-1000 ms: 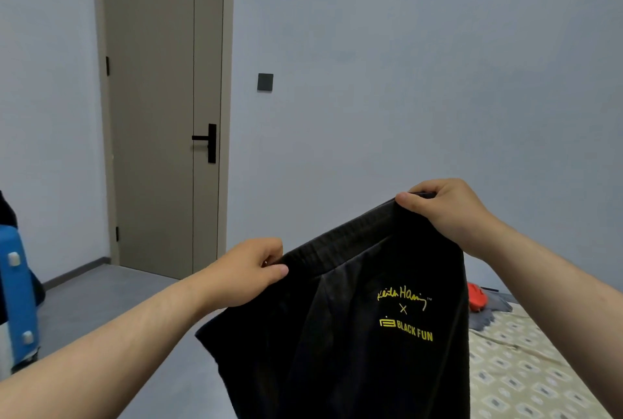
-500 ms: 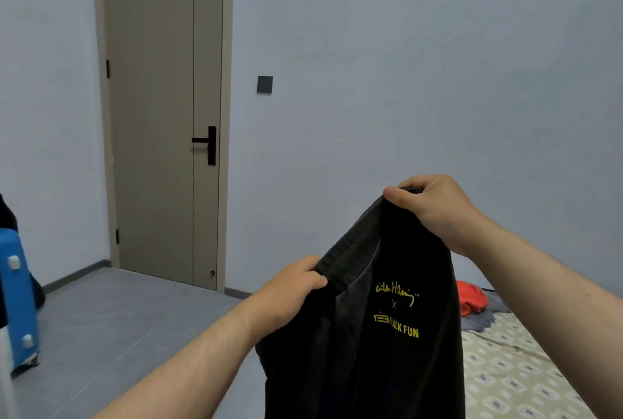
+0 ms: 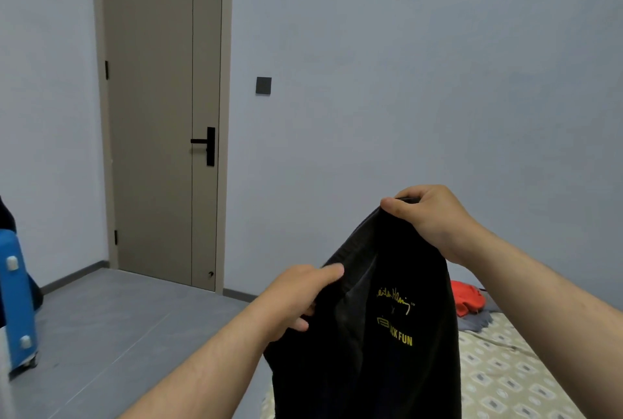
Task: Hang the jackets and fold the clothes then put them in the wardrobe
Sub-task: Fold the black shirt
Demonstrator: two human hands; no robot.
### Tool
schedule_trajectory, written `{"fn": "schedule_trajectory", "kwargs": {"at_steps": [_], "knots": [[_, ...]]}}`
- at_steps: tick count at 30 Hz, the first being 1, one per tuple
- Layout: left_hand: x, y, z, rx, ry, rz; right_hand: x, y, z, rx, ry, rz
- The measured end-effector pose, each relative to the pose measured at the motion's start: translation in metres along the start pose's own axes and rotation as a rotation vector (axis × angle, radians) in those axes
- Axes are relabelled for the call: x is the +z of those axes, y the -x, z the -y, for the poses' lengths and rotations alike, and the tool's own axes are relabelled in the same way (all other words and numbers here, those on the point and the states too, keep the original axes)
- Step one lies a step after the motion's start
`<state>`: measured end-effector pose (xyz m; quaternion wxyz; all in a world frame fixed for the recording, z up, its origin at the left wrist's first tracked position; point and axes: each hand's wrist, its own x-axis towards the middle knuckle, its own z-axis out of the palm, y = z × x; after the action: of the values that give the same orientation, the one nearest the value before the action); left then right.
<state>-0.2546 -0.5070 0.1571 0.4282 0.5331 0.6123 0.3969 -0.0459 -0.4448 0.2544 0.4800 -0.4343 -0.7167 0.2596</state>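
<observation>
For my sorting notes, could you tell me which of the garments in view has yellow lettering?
The black garment, gripped by the left hand and right hand; the orange garment and grey garment lie on the bed, showing no lettering.

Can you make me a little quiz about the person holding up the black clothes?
1. True or false: the left hand and the right hand both grip the black garment.
2. Which hand is higher? A) left B) right
3. Fill the gap: the suitcase on the floor is ____.
Key: 1 true; 2 B; 3 blue.
</observation>
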Motion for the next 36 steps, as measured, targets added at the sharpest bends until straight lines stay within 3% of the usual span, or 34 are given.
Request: {"fn": "schedule_trajectory", "kwargs": {"at_steps": [3,5,10,15,20,25,29,33,36], "knots": [[-0.006,-0.004,0.0,0.179,0.086,-0.241,-0.003,0.002,0.005,-0.017,0.044,0.074],[-0.018,-0.005,-0.007,0.305,0.149,-0.283,-0.007,0.004,0.008,-0.009,0.041,0.142],[-0.066,0.007,-0.035,0.509,0.387,-0.075,-0.018,0.016,0.015,-0.003,-0.115,0.412],[-0.098,0.033,-0.051,0.634,0.278,0.168,-0.003,0.03,0.013,-0.087,-0.04,0.379],[-0.108,0.043,-0.055,0.677,0.24,0.285,0.012,0.037,0.004,-0.109,0.015,0.451],[-0.111,0.043,-0.052,0.663,0.225,0.2,0.024,0.042,-0.006,-0.023,-0.277,0.563],[-0.111,0.036,-0.05,0.656,0.057,-0.003,0.027,0.039,-0.006,-0.065,-0.276,0.376],[-0.114,0.028,-0.051,0.626,0.049,-0.025,0.021,0.032,0.004,-0.103,-0.105,0.222],[-0.109,0.023,-0.054,0.625,0.077,-0.034,0.014,0.024,0.019,-0.227,0.435,0.297]]}}
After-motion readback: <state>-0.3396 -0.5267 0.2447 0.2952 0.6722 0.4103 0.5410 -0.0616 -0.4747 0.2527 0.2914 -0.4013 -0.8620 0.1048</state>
